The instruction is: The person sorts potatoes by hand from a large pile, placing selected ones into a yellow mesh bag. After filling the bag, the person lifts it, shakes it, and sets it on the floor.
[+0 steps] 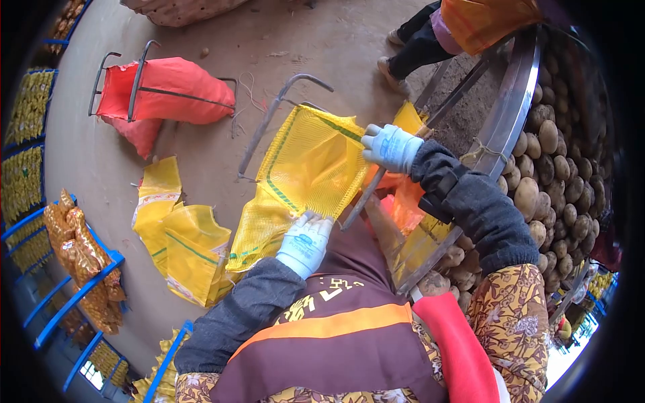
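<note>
A yellow mesh bag (316, 161) with green stripes hangs spread over a bent metal frame (259, 131). My left hand (306, 243), in a white and blue glove, pinches the lower edge of this bag. At the bag's upper right corner is my right hand (392, 147), gloved the same way, with its fingers curled on the mesh edge. More yellow bags (191, 235) lie in a loose pile on the floor to the left. Orange plastic (406, 201) shows below my right hand.
A red sack (178, 91) lies on a metal frame at the upper left. Potatoes (551, 181) fill a metal-edged table (516, 87) on the right. Another person (420, 43) stands at the top right. Blue racks (80, 289) hold filled bags at the left.
</note>
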Available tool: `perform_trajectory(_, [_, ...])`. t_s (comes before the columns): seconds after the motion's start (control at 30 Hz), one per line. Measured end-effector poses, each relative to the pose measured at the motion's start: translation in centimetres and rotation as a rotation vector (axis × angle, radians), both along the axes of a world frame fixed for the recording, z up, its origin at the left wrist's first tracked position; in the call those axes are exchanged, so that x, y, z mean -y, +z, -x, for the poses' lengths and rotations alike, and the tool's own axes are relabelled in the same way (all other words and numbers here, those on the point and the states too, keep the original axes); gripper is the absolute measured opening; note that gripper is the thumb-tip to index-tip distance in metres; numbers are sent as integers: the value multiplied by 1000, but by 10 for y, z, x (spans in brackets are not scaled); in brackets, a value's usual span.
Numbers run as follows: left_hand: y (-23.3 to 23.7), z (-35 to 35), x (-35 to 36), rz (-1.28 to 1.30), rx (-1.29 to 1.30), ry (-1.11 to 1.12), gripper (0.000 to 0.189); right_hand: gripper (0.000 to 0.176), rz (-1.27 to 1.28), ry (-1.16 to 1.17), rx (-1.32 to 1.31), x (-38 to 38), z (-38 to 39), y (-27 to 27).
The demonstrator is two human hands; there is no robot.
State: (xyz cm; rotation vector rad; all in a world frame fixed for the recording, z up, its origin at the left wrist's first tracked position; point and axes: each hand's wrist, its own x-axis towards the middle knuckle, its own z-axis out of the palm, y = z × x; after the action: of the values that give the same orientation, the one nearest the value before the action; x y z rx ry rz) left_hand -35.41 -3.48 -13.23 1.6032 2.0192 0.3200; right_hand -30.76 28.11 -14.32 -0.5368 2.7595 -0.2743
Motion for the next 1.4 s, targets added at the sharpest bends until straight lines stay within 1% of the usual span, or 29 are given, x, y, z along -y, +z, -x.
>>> perform_trajectory(0.07, [0,-1,-1,-14,21,-4,37,17,-91,-5,135,4,6,9])
perform_trajectory(0.17, [0,-6,0,8,4,-49,39,20,-142,-22,201,9,11,15])
perform_trajectory(0.23, [3,-10,0,-5,-109,-145,41,21,-130,-39,222,9,14,16])
perform_trajectory(0.3, [1,-13,1,34,-118,-153,43,22,-117,-58,244,11,12,14])
perform_trajectory(0.5, [-11,-17,-1,114,-189,-221,45,21,-108,-42,186,7,9,9])
perform_trajectory(0.57, [-16,-17,2,133,-202,-237,44,12,-91,-24,33,6,5,2])
perform_trajectory(0.63, [-20,-11,6,0,-213,-222,46,13,-70,-17,11,5,3,-4])
perform_trajectory(0.77, [-17,4,20,-75,-305,-243,49,15,-51,7,-69,3,4,-3])
perform_trajectory(0.8, [-14,10,32,-166,-282,-296,53,15,-47,26,-159,-1,3,-6])
perform_trajectory(0.83, [-10,16,46,-255,-259,-348,58,16,-32,46,-177,-6,1,-12])
perform_trajectory(0.87, [-13,26,69,-246,-264,-336,58,17,-18,63,-195,-10,1,-16])
perform_trajectory(0.93, [-31,49,120,-93,-316,90,79,20,-4,107,-265,-7,0,-15])
perform_trajectory(0.97, [-28,59,134,-94,-318,102,79,19,-16,116,-258,-8,-2,-11])
perform_trajectory(1.03, [-26,75,160,470,-244,407,103,24,-26,136,-290,-12,-6,-11])
perform_trajectory(1.07, [-26,80,169,470,-240,424,103,26,-47,159,-323,-10,-7,-9])
perform_trajectory(1.13, [-23,88,172,814,-87,345,112,30,-168,232,-235,-6,-8,12])
perform_trajectory(1.17, [-21,92,167,878,-64,341,105,31,-219,269,-194,3,-8,26])
perform_trajectory(1.2, [-35,95,174,873,-55,345,105,32,-196,220,-165,9,-15,27])
perform_trajectory(1.27, [-72,97,192,883,-41,491,87,30,-170,165,-72,22,-7,64])
perform_trajectory(1.3, [-77,105,189,877,29,577,63,29,-143,112,-80,32,5,87])
perform_trajectory(1.33, [-93,112,195,876,39,580,63,27,-113,58,-86,52,20,108])
perform_trajectory(1.37, [-118,117,206,761,137,733,53,26,-7,-37,-145,78,34,124])
perform_trajectory(1.4, [-136,121,211,639,233,881,43,28,191,-148,-124,105,41,130])
